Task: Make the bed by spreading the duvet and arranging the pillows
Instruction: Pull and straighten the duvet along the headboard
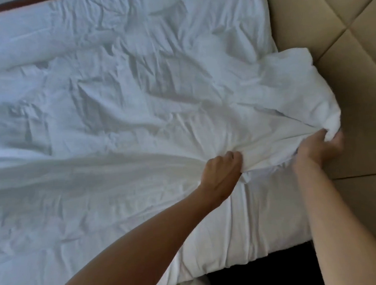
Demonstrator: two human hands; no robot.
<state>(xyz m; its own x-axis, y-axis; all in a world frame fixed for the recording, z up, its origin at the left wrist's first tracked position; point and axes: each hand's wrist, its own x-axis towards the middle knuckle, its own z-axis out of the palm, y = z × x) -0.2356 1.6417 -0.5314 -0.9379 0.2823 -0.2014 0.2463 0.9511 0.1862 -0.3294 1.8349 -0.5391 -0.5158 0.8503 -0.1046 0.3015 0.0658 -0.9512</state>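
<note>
The wrinkled white cotton duvet (114, 102) fills the view from nine o'clock to the centre, plain and unpatterned, its creases shading to pale blue-grey. At three o'clock stands the padded beige headboard panel (341, 44), quilted with stitched seams that cross in a diamond pattern. A thin dark reddish-brown strip (9, 8) runs along eleven o'clock, and a black gap (256, 274) shows at five o'clock.

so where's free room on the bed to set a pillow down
Free: the wrinkled duvet stretching left and up from both hands. Crowded: the bunched corner by the padded headboard, where the left hand and right hand grip it.
</note>
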